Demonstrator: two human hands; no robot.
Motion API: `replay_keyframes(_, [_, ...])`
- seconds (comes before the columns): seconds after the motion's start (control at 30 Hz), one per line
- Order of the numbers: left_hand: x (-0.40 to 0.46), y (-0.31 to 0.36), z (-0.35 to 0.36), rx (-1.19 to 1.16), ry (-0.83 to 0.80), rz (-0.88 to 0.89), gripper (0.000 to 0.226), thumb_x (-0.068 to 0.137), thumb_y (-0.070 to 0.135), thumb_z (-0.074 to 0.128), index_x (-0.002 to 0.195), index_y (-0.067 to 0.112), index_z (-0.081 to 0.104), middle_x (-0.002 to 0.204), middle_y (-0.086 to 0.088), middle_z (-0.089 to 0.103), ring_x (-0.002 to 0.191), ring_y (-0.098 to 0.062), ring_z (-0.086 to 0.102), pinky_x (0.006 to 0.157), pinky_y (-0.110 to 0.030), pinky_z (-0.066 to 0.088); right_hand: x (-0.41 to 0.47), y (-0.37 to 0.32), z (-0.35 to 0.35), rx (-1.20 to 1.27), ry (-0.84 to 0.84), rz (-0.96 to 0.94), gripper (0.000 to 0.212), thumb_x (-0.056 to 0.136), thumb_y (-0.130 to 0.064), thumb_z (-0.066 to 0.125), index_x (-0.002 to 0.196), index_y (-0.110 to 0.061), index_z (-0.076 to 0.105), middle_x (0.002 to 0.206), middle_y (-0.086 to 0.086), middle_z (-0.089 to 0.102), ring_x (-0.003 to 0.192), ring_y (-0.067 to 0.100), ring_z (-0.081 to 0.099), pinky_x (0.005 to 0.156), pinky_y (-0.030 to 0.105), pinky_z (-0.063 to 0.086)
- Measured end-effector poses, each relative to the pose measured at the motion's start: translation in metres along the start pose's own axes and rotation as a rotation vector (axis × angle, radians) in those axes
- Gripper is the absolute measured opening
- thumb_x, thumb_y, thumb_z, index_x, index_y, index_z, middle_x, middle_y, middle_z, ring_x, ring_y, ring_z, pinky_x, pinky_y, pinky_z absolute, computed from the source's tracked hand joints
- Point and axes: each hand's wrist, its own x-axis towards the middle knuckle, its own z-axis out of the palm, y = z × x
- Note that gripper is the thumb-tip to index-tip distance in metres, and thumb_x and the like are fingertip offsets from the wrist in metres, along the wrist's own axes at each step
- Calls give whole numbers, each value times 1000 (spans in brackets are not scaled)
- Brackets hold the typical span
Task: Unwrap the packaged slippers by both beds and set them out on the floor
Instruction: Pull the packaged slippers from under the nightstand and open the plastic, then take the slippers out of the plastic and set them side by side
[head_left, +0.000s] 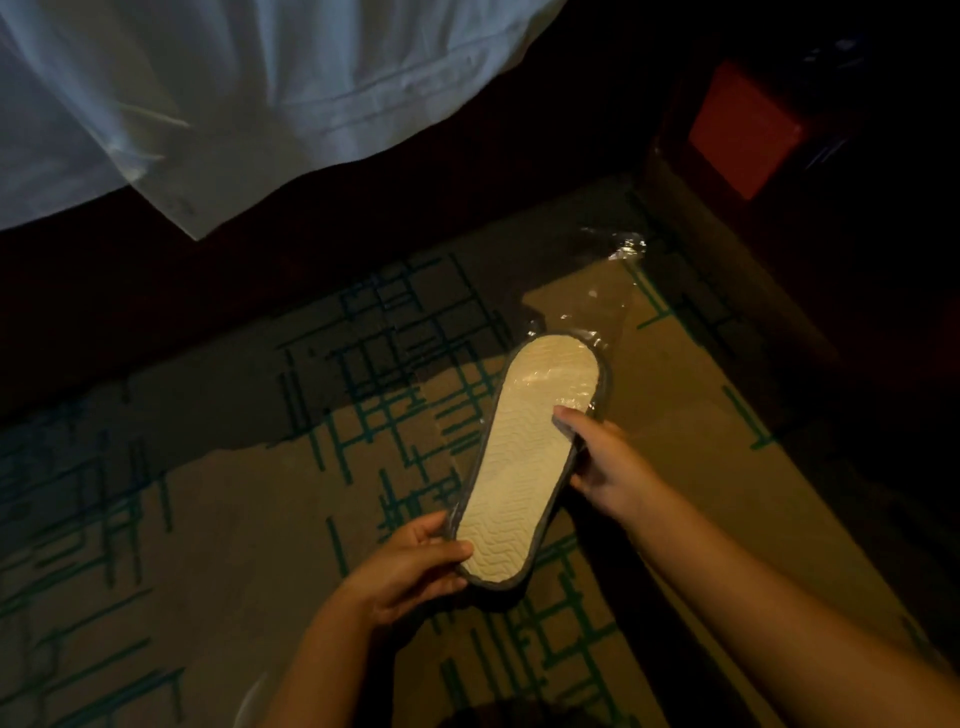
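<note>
A packaged slipper (524, 452) is held above the carpet, its cream ribbed sole facing up and a grey edge around it. Clear plastic wrap (597, 291) still covers it and trails off past the toe end toward the upper right. My left hand (410, 566) grips the heel end, thumb on the sole. Along the slipper's right side sits my right hand (608, 467), thumb pressed onto the sole near the middle and fingers underneath.
A bed with white sheets (208, 104) hanging down fills the upper left, its dark base below. A dark nightstand (753, 218) with a red panel stands at the upper right. Patterned beige and teal carpet (208, 519) covers the floor.
</note>
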Motion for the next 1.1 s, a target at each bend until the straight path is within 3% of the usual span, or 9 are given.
replay_keyframes(0.2, [2,-9,9,24,-28,-24,31,80,0,63,104,19,62,78,2,76,68,-8,70,58,-18,56,12,-38,-13,132,112,-94,68,75,-20,75,133,-8,41,111,18,64,84,28,66,58,37,55])
replay_keyframes(0.3, [-3,-14,1,-9,-56,-37,47,60,11,77,104,18,63,81,-1,76,70,-11,70,61,-21,56,17,-64,-23,35,156,-126,41,78,-19,71,115,-10,58,102,14,68,82,26,67,58,33,53])
replay_keyframes(0.4, [-8,-22,-16,-157,-91,-15,72,34,13,93,101,13,68,88,-10,75,71,-18,72,59,-25,58,17,-78,-31,-100,168,-142,5,85,-12,61,87,-16,59,64,0,69,55,11,65,50,23,48])
replay_keyframes(0.6, [-9,-18,-30,-287,-51,63,85,28,15,95,106,10,63,89,-10,75,73,-18,72,64,-24,57,26,-62,-60,-350,436,-309,44,83,-8,63,120,-15,42,103,10,60,84,24,58,70,36,47])
replay_keyframes(0.7, [-4,-11,-22,-295,-33,100,82,28,18,95,104,12,66,89,-8,75,74,-16,72,64,-23,57,18,-40,-63,-990,721,-681,59,83,-19,60,138,-13,37,141,18,42,127,35,40,101,49,37])
replay_keyframes(0.77, [-3,-7,-14,-329,-44,132,78,26,17,95,100,12,69,88,-8,75,73,-16,72,60,-23,59,7,-24,-50,-1413,570,-867,64,87,-25,55,145,-19,28,155,12,23,142,32,18,113,52,17])
replay_keyframes(0.83, [-3,-4,-6,-375,-65,160,70,25,14,95,92,12,75,86,-10,76,71,-18,72,55,-23,58,5,-10,-37,-1722,305,-874,65,91,-36,45,148,-28,14,160,5,4,146,27,-2,115,51,-2])
replay_keyframes(0.93, [-3,1,3,-383,-47,169,69,21,16,95,87,13,76,82,-9,76,66,-16,72,50,-21,56,16,1,-35,-1960,148,-755,62,95,-49,29,149,-31,6,160,2,-2,146,24,-9,114,55,-7])
replay_keyframes(1.1, [2,7,10,-381,25,153,81,22,20,95,98,12,67,80,-7,75,61,-12,70,46,-18,54,19,-26,-64,-1942,491,-633,50,94,-45,30,140,-25,34,154,3,28,144,26,17,113,62,1])
